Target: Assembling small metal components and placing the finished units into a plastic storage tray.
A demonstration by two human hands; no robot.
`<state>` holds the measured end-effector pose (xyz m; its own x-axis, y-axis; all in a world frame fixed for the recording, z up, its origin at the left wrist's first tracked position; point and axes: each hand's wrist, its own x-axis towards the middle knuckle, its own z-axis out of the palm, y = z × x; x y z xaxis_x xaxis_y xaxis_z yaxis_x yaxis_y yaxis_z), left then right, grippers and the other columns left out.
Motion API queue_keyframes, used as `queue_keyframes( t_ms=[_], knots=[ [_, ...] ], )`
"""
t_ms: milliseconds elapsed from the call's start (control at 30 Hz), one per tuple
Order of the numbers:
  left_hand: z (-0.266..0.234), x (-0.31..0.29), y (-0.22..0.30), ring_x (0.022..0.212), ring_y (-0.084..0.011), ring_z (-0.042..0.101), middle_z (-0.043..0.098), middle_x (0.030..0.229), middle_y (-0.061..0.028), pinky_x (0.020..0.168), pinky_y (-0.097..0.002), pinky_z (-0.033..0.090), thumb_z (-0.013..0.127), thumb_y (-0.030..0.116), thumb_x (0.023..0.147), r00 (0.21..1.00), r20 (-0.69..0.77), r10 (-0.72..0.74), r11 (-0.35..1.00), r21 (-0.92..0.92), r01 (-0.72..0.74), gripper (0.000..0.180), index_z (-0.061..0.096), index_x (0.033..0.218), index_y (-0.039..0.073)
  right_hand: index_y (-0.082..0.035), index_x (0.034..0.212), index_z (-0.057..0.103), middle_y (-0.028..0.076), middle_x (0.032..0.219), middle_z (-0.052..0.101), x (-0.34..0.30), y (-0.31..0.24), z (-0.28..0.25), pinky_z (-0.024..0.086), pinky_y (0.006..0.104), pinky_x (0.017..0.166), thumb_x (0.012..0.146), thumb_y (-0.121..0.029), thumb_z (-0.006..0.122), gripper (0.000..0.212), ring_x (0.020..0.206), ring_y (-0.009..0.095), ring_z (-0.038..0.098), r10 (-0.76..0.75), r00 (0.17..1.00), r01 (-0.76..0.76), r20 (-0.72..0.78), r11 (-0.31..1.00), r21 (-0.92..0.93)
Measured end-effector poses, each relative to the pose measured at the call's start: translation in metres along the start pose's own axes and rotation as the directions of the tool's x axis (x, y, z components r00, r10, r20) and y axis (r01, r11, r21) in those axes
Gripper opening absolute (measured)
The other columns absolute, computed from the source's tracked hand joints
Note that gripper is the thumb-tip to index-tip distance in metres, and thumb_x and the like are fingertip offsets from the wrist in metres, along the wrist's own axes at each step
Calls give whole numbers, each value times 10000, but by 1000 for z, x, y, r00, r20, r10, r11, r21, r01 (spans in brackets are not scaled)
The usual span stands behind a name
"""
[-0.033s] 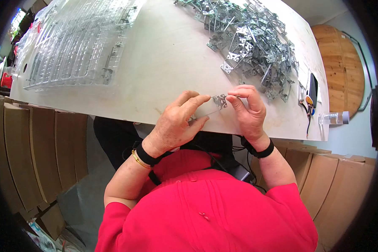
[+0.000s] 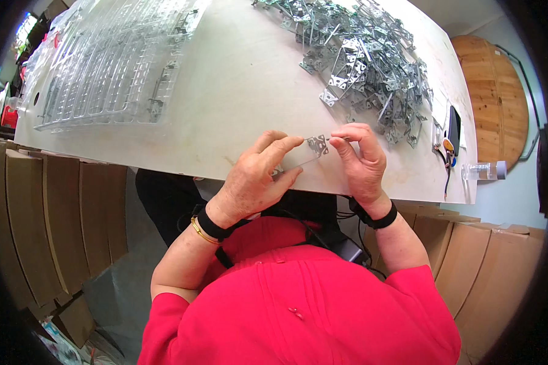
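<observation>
Close to the table's near edge, my left hand (image 2: pixel 259 173) grips a small metal bracket (image 2: pixel 316 145). It is a flat grey piece with cut-out holes and long thin edges, and part of it is hidden behind my fingers. On its right side, my right hand (image 2: pixel 364 161) is closed in a pinch at the bracket's end. Something thin and dark shows at those fingertips, too small to name. Farther back on the right lies a large heap of similar metal brackets (image 2: pixel 371 73), tangled together.
Clear plastic trays (image 2: pixel 112 67) with compartments lie on the table (image 2: pixel 237 79) at the left. Cutters with an orange and blue handle (image 2: pixel 449 149), a dark phone-like object (image 2: pixel 455 128) and a clear bottle (image 2: pixel 484 171) sit at the right edge. Cardboard boxes (image 2: pixel 36 219) line the left side.
My right fingertips have shifted slightly right, and a narrow gap now shows between them and the bracket. The left hand stays in place.
</observation>
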<state>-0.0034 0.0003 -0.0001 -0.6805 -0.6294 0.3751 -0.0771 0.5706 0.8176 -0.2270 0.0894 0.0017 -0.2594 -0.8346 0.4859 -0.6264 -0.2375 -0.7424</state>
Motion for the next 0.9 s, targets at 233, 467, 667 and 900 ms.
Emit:
queue_keyframes(
  t_ms=[233, 467, 667, 900],
  knots=[
    [4, 1, -1, 990, -273, 700, 689, 1137, -152, 805, -353, 575, 836, 13, 802, 993, -115, -5, 1000, 16, 7, 510, 684, 1288, 37, -47, 1088, 747, 59, 1010, 709, 0, -6, -1, 515, 275, 786, 964, -49, 774, 127, 862, 141, 639, 66, 997, -67, 29, 997, 33],
    [4, 1, -1, 972, -262, 704, 692, 1133, -138, 785, -345, 575, 843, 20, 798, 990, -141, -2, 999, 40, 8, 501, 690, 1275, 43, -48, 1059, 749, 50, 969, 691, 0, -8, 0, 510, 255, 715, 964, -47, 777, 99, 799, 113, 632, 90, 994, -92, 56, 995, 26],
    [4, 2, -2, 958, -257, 700, 694, 1133, -137, 778, -344, 573, 837, 18, 802, 988, -156, 14, 999, 47, -7, 492, 693, 1272, 43, -54, 1029, 747, 44, 937, 685, -2, -5, 2, 507, 261, 677, 947, -54, 799, 97, 775, 111, 626, 98, 994, -99, 51, 995, 17],
    [4, 1, -1, 963, -258, 698, 692, 1134, -142, 783, -342, 572, 831, 21, 808, 989, -148, 6, 1000, 30, -2, 485, 693, 1273, 41, -54, 986, 743, 51, 910, 680, -2, 2, 3, 503, 266, 676, 937, -67, 814, 88, 781, 122, 630, 119, 991, -123, 65, 990, 69]
  ],
)
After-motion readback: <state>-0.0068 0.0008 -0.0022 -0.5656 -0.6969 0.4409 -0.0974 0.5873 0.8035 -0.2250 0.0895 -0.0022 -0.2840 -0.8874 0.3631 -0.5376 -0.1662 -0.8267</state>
